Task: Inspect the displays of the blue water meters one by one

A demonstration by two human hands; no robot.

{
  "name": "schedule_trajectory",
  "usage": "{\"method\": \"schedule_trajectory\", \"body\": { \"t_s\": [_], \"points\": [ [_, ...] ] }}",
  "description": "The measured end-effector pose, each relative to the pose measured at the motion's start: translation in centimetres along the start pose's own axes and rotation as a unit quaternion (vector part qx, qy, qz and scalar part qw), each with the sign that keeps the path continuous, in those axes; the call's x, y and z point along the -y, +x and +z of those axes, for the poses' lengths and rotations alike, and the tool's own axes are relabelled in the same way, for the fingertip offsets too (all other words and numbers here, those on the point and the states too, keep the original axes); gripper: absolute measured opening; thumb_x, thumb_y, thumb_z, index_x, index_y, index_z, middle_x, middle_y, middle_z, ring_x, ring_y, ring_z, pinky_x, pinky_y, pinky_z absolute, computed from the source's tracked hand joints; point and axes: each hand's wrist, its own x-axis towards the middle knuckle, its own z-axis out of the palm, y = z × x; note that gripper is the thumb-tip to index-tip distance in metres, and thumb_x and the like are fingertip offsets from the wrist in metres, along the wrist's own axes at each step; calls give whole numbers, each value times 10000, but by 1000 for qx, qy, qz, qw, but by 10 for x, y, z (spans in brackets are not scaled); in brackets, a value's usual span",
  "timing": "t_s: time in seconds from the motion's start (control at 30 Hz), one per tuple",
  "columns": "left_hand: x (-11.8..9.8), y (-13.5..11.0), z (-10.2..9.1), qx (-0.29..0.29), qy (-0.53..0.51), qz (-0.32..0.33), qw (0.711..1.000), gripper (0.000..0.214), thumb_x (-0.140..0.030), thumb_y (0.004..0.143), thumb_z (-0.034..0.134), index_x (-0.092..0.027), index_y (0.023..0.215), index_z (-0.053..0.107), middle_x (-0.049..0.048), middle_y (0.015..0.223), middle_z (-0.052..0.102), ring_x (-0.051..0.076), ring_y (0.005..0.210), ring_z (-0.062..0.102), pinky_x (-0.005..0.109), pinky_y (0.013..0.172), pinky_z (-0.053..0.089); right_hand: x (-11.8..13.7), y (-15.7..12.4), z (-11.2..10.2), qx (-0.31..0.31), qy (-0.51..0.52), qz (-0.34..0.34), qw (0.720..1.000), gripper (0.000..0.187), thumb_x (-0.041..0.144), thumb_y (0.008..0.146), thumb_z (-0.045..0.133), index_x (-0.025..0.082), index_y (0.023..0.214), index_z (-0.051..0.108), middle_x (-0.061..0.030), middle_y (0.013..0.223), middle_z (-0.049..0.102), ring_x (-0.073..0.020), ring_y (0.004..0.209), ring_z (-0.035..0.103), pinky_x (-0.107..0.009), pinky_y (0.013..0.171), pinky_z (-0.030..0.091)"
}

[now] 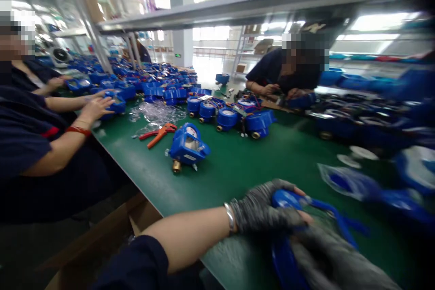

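Note:
A blue water meter (283, 258) with a clear window is between my hands at the lower right, over the table's near edge. My left hand (265, 208), in a grey fingerless glove, grips its upper left side, thumb and fingers around the housing. On the near side my right hand (336, 253), also in a grey glove, is closed against the same meter; motion blurs it and its fingertips are partly hidden. Farther off, another blue water meter (188, 145) with a brass fitting lies on the green table (234, 170), beside orange-red cutting pliers (159, 134).
Several blue meters with wires (227, 118) stand in a row across the table. Clear plastic pieces (158, 113) lie behind the pliers. A plastic bag (346, 181) and white discs (363, 153) are at right. Co-workers sit left and opposite. A metal shelf (217, 9) spans above.

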Motion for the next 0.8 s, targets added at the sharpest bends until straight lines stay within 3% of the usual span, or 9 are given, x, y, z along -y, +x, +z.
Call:
{"method": "schedule_trajectory", "body": {
  "t_s": [0.1, 0.23, 0.43, 0.67, 0.8],
  "points": [
    [-6, -6, -1, 8, 8, 36, 999, 577, -435, 656, 848, -183, 1121, 619, 58, 977, 590, 184, 822, 544, 350, 800, 479, 13, -10, -25, 33, -41, -2, 999, 238, 338, 913, 494, 251, 1017, 690, -66, 999, 726, -247, 888, 704, -389, 810, 585],
    [1, -5, -5, 20, -7, 56, 998, 506, -407, 716, 804, -197, 1128, 597, 73, 1058, 598, 219, 912, 574, 336, 807, 482, 30, -1, -31, 34, -76, -56, 995, 249, 212, 920, 447, 212, 865, 689, -57, 840, 725, -202, 738, 696, -315, 672, 592],
    [2, -9, 1, 14, -17, 49, 999, 489, -409, 742, 780, -197, 1133, 577, 78, 1082, 607, 225, 915, 601, 335, 803, 508, 36, -15, -35, 52, -156, -140, 976, 239, 190, 921, 501, 137, 985, 726, -118, 919, 730, -261, 823, 678, -421, 767, 584],
    [-7, -13, 6, -44, 46, 3, 998, 510, -447, 756, 762, -199, 1152, 558, 83, 1132, 632, 268, 955, 634, 357, 816, 546, 37, -17, -29, 121, -134, -139, 974, 187, 250, 944, 523, 131, 992, 659, -109, 977, 684, -235, 913, 624, -421, 832, 537],
    [-10, -12, 9, -89, 117, -84, 985, 522, -523, 749, 748, -298, 1186, 572, -9, 1137, 648, 238, 914, 629, 324, 763, 548, 30, -9, -31, 142, -103, -123, 977, 271, 401, 948, 501, 166, 911, 631, -71, 986, 669, -190, 915, 608, -350, 829, 535]
  ]
}}
